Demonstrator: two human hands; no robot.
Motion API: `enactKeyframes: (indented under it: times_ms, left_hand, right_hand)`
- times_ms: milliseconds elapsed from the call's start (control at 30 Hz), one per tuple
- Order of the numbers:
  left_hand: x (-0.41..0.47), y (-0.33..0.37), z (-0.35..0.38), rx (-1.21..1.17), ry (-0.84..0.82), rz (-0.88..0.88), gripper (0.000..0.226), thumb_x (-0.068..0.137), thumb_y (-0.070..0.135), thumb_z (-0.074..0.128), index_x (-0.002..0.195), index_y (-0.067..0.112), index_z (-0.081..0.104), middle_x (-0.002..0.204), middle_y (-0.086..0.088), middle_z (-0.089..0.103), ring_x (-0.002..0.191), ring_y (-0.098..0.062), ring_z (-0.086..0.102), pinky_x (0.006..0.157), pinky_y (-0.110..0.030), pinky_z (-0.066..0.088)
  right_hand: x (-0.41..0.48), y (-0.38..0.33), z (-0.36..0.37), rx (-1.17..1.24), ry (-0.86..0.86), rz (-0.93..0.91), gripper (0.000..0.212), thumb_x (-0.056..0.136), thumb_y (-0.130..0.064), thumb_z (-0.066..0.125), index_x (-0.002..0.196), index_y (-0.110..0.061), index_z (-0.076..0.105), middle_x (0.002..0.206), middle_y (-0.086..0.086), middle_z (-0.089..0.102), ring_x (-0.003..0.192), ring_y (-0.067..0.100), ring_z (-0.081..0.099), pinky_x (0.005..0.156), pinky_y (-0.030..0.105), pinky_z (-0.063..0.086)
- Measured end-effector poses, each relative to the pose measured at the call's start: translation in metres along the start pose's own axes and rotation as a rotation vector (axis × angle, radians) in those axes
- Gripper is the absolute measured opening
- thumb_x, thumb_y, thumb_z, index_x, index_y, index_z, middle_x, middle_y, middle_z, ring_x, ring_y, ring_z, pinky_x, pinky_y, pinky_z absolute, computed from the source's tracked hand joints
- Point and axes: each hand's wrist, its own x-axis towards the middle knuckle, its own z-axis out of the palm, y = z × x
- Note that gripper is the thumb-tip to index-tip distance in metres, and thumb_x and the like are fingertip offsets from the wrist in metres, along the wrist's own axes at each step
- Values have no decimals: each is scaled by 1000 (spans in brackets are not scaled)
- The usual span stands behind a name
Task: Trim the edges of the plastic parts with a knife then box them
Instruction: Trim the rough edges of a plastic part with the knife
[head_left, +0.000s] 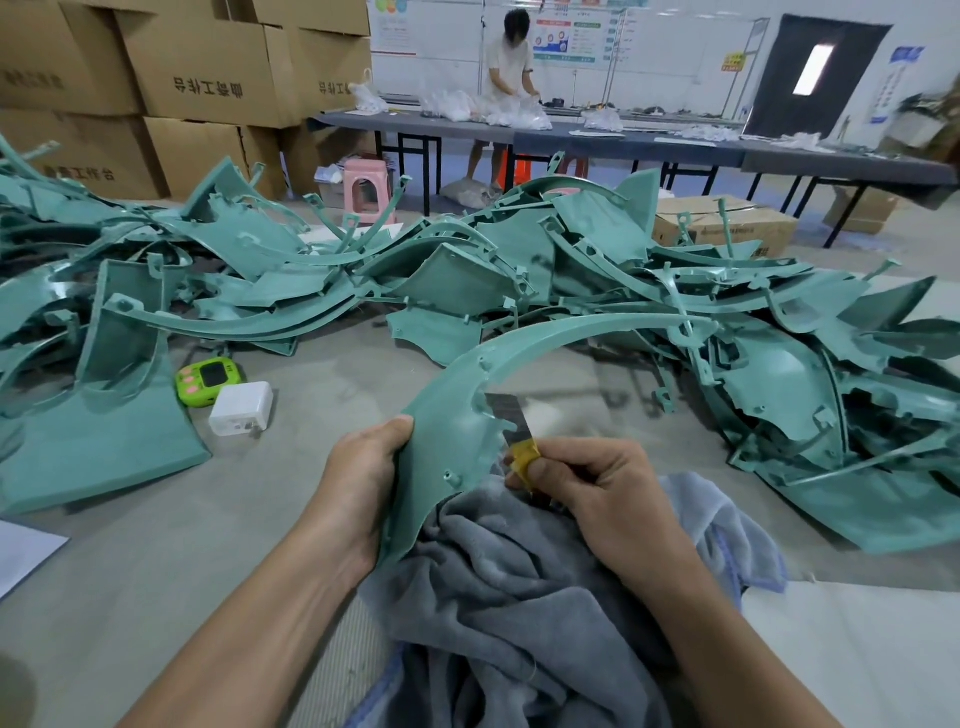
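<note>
My left hand (358, 488) grips the lower left edge of a curved teal plastic part (457, 395) that arches up and to the right. My right hand (597, 483) pinches a knife (511, 421) with a dark blade and a yellow wrap at the grip. The blade lies against the part's inner edge, just right of a small tab. A grey towel (509, 587) is bunched under both hands.
A large heap of teal plastic parts (467, 270) spreads across the floor from left to right. A green timer (208, 379) and a white charger (241, 408) lie at left. Cardboard boxes (197, 62) are stacked at the back left. A person (509, 62) stands at a long table (623, 140).
</note>
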Motion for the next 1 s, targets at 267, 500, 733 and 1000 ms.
enactKeyframes:
  times_ms: [267,500,733,1000]
  left_hand:
    - [0,1,-1,-51,25,11,28,100,23,57,84,4,69,52,-6,63,36,-15,57,36,-16,43]
    - [4,-2,1,-1,20,17,37,98,28,59,106,-5,72,103,-31,72,83,-36,71,84,-46,55]
    - [16,0,-8,96,267,418,26,93,31,58,72,24,72,72,3,73,69,-19,65,68,-36,49]
    - [5,-4,-13,443,482,923,22,102,34,42,82,26,47,76,18,58,68,-1,50,58,-18,37]
  right_hand:
    - [-2,-2,-1,36,-71,3,30,95,3,65,93,-20,84,87,6,80,80,13,76,73,18,56]
    - [-2,2,-2,18,-62,13,29,96,1,65,88,-19,84,84,9,79,79,15,76,72,20,56]
    - [0,0,-8,75,159,-6,26,96,-1,64,84,-17,81,74,13,74,53,15,53,53,24,47]
    - [-3,-3,-8,-1,230,-8,27,95,-4,61,71,-9,72,55,12,58,50,16,44,45,21,34]
